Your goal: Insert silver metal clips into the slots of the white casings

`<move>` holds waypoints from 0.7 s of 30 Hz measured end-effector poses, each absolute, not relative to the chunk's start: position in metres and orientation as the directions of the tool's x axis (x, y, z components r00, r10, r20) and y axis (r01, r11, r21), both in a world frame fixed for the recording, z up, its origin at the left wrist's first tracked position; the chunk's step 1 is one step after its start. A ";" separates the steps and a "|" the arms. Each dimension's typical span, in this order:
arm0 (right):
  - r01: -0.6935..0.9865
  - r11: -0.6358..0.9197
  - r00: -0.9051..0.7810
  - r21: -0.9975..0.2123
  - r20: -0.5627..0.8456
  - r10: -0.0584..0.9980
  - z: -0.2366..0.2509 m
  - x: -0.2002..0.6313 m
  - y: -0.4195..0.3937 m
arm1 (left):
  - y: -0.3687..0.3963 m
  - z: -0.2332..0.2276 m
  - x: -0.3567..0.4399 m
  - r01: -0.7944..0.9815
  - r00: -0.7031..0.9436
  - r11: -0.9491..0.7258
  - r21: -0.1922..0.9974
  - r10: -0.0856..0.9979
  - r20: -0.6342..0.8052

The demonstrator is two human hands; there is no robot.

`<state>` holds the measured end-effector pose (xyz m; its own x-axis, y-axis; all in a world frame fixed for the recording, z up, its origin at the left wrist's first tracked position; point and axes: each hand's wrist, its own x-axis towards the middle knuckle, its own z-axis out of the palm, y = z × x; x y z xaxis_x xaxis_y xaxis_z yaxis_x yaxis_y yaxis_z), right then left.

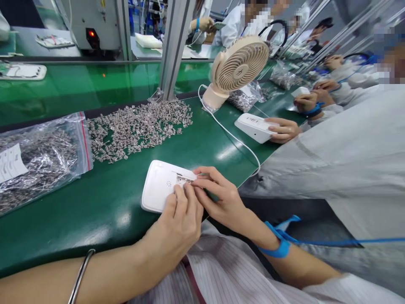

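A white plastic housing (158, 185) with rounded corners lies on the green work surface in front of me. It has a ring of small holes and an open rectangular compartment (183, 179) with small metal parts inside. My left hand (182, 215) is closed on the housing's near side, its fingertips at the compartment's lower edge. From the right, my right hand (221, 196) reaches in with thumb and fingers drawn together at the compartment's right end. Whatever lies between those fingertips is hidden. Beyond the housing spreads a heap of small metal spring contacts (139, 131).
A plastic bag (47, 160) of metal parts lies at left. A beige fan (238, 65) stands beyond, its white cable (232, 133) looping toward me. At right, a co-worker's hand (284, 130) holds another white housing (255, 126). A metal post (174, 50) rises behind the heap.
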<state>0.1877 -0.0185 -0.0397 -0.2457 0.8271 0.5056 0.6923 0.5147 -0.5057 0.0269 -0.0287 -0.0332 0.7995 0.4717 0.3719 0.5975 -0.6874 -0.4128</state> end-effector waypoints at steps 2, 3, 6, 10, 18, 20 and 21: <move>0.680 0.473 -0.126 -0.560 0.547 0.828 -0.047 0.183 -0.018 | -0.028 -0.034 0.027 0.597 0.801 -0.681 -0.424 0.468 0.375; 0.679 0.453 -0.065 -0.577 0.568 0.821 -0.051 0.181 -0.018 | -0.029 -0.035 0.027 0.603 0.796 -0.674 -0.427 0.474 0.375; 0.677 0.379 0.060 -0.632 0.560 0.827 -0.061 0.178 -0.018 | -0.029 -0.038 0.028 0.629 0.776 -0.649 -0.428 0.501 0.383; 0.584 0.240 0.082 -0.776 0.351 0.933 -0.058 0.182 -0.009 | -0.027 -0.040 0.030 0.629 0.775 -0.642 -0.438 0.478 0.413; 0.495 0.116 0.034 -0.861 0.153 0.988 -0.047 0.189 0.008 | -0.027 -0.043 0.029 0.628 0.776 -0.634 -0.451 0.466 0.426; 0.482 0.085 0.106 -0.872 0.154 0.982 -0.051 0.206 0.018 | -0.028 -0.045 0.029 0.632 0.772 -0.636 -0.442 0.474 0.423; 0.517 0.072 0.193 -0.853 0.199 0.961 -0.054 0.219 0.026 | -0.028 -0.045 0.029 0.640 0.766 -0.635 -0.433 0.479 0.429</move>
<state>0.2187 0.0258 -0.0540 0.1931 0.9609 0.1985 0.5173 0.0722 -0.8528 0.0294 -0.0279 -0.0453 0.7658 0.4788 0.4293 0.6398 -0.6348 -0.4333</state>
